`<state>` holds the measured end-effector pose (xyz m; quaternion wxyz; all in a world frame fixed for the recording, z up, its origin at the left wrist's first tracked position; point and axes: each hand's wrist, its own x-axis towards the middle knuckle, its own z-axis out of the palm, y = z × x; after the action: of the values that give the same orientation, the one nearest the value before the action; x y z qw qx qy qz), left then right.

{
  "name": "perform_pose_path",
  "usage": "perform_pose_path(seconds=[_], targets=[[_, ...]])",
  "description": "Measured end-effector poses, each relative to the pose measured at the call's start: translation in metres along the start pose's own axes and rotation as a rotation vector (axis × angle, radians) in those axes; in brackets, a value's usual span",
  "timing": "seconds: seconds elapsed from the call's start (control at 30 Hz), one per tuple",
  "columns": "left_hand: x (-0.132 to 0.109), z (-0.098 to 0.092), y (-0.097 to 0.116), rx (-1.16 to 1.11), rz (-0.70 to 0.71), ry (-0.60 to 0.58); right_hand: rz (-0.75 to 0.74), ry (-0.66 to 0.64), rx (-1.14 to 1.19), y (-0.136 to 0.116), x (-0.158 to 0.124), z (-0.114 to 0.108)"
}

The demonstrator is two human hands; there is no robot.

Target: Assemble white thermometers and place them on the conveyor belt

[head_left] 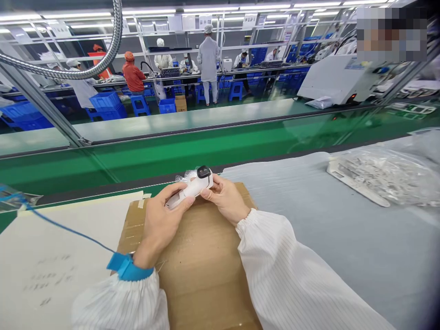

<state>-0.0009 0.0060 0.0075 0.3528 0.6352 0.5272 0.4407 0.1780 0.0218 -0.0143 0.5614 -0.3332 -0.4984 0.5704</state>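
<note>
- Left hand (pixel 161 224) curls nearly closed around a white handheld device (pixel 190 189), fingers wrapped across its body.
- Right hand (pixel 225 199) pinches the device's upper end, thumb pressed to its side, just below the black cap (pixel 204 172).
- Clear plastic film (pixel 185 175) clings near that cap; whether it wraps the device is hard to tell.
- Holding low over the cardboard sheet (pixel 206 275) with both hands keeps the device steady.
- Blue wrist strap (pixel 128 268) circles the left wrist; its cord (pixel 65 232) runs over a paper sheet (pixel 51 284).
</note>
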Motion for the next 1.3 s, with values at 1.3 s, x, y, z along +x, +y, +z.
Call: perform_pose_path(seconds=[1.3], targets=[[-0.011, 0.010, 0.003, 0.571, 0.442, 0.005, 0.271, 0.058, 0.595, -0.010, -0.014, 0.040]])
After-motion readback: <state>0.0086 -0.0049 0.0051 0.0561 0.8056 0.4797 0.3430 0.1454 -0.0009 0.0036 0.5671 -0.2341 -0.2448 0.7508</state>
